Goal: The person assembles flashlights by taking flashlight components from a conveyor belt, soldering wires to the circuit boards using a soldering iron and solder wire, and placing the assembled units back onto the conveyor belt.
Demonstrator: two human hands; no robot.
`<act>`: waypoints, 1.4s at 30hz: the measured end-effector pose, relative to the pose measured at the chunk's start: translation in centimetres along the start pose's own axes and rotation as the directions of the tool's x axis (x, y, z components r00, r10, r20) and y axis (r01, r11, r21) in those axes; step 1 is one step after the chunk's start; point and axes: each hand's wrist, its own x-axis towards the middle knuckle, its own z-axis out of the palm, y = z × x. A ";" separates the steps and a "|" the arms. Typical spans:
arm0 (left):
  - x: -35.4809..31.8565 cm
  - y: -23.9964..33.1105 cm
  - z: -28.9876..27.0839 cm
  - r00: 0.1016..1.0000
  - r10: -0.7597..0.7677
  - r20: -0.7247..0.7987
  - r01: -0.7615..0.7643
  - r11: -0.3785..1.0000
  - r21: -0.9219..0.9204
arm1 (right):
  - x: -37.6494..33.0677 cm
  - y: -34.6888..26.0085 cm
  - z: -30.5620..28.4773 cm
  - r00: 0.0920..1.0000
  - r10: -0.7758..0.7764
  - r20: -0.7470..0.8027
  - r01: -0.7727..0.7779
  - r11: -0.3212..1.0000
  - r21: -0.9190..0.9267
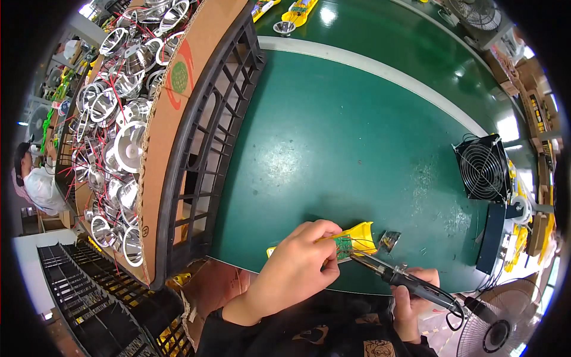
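My left hand [300, 259] is closed around a yellow plastic housing [361, 238] near the table's front edge. Part of the housing is hidden under the fingers. A green circuit board [344, 245] with thin dark wires lies inside it. In my right hand [416, 291] is a soldering iron [410, 284] with a dark handle, held at a slant. Its metal tip reaches the board just beside my left fingers; whether it touches cannot be made out. A small shiny piece [389, 240] rests on the table just right of the housing.
At left stands a black plastic crate [205, 154] with a cardboard box [169, 119] full of shiny reflector cups [128, 146] and red wires. A black fan [483, 168] is on the green table [309, 137] at right. Another fan [496, 336] stands lower right. A person [41, 184] sits far left.
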 end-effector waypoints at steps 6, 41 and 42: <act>0.0 0.0 0.0 1.000 -0.002 -0.031 0.001 1.000 -0.031 | 0.1 -0.2 0.0 0.999 -0.036 -0.016 0.036 0.999 -0.024; -6.3 -1.4 -1.5 0.919 0.116 -0.377 -0.019 0.967 0.253 | -3.5 1.1 -4.0 0.985 -0.028 -0.169 0.044 0.995 0.091; -7.7 -1.2 -2.0 0.939 -0.052 -0.339 0.114 0.980 0.166 | -3.5 1.2 -4.0 0.983 -0.085 -0.164 0.096 0.994 0.058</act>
